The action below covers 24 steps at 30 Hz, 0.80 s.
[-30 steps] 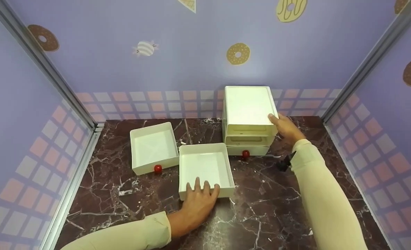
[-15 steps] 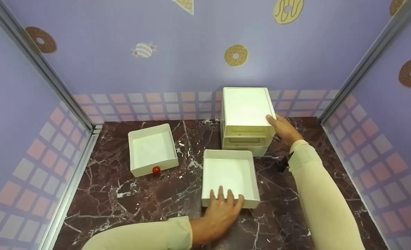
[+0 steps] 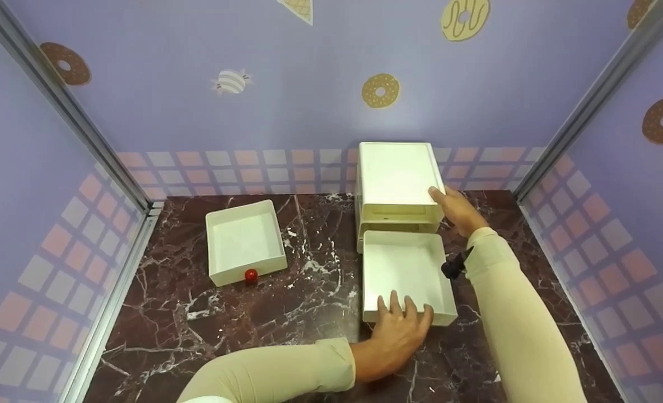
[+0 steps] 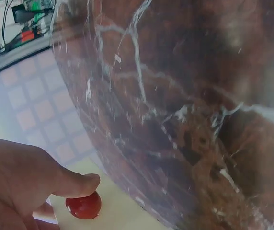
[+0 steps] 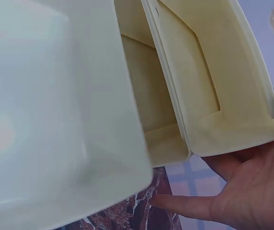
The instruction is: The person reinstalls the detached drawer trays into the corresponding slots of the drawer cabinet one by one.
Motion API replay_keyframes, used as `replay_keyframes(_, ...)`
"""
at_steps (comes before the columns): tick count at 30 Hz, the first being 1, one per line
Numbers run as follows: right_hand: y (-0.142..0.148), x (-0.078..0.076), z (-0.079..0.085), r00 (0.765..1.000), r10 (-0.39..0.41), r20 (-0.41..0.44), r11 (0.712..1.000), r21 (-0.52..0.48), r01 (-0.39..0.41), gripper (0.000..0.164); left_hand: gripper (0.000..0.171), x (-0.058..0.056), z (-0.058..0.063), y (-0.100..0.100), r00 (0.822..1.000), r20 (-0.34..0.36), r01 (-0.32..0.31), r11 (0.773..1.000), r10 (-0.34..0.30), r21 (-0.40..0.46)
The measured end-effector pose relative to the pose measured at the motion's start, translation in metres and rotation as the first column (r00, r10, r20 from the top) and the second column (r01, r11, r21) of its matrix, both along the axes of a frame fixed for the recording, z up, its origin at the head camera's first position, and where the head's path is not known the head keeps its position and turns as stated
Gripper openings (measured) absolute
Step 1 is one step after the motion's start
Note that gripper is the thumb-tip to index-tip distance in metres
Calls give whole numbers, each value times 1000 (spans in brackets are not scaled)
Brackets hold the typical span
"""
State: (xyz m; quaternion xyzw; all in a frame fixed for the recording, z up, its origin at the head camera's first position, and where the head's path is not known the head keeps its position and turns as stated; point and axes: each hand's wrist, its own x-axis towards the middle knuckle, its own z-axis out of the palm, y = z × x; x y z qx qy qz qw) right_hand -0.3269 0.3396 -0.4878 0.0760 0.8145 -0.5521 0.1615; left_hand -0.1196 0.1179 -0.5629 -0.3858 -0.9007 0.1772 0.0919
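My left hand (image 3: 396, 338) holds a white drawer (image 3: 404, 268) by its front wall, fingertips over the rim. In the left wrist view, my thumb lies on the drawer's red round knob (image 4: 84, 205). The drawer is in front of a white cabinet (image 3: 401, 173), its back edge at the level of the middle slot. Two slots show without drawers in the right wrist view; the lowest part is hidden behind the drawer in the head view. At the cabinet's right side, my right hand (image 3: 459, 211) grips its upper front corner, thumb on top.
A second white drawer (image 3: 246, 240) with a red knob (image 3: 251, 275) lies on the dark marbled table (image 3: 275, 313) to the left. Purple patterned walls (image 3: 286, 112) enclose the back and sides. A black item (image 3: 454, 266) is at my right cuff.
My left hand has brought the drawer from left of the cabinet rightward to the front of its slots. The right hand keeps its grip on the cabinet.
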Motion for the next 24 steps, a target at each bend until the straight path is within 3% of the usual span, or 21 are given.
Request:
replay_keyframes(7, 2, -1, -2, 1000, 2, 11, 1000, 3, -2, 72, 73, -19, 0, 4, 999, -39, -29, 999, 31, 47)
replay_keyframes(12, 1, 0, -3, 999, 14, -36, 1000, -2, -14, 73, 70, -30, -3, 7, 997, -46, -53, 996, 56, 68)
replay_keyframes(18, 0, 1, -4, 996, 4, -86, 1000, -4, -4, 70, 68, -41, -18, 5, 993, -105, -39, 997, 46, 66)
replay_keyframes(24, 0, 2, -3, 998, -13, -64, 1000, 5, 13, 72, 65, -45, -31, 5, 980, -197, 7, 989, 22, 144)
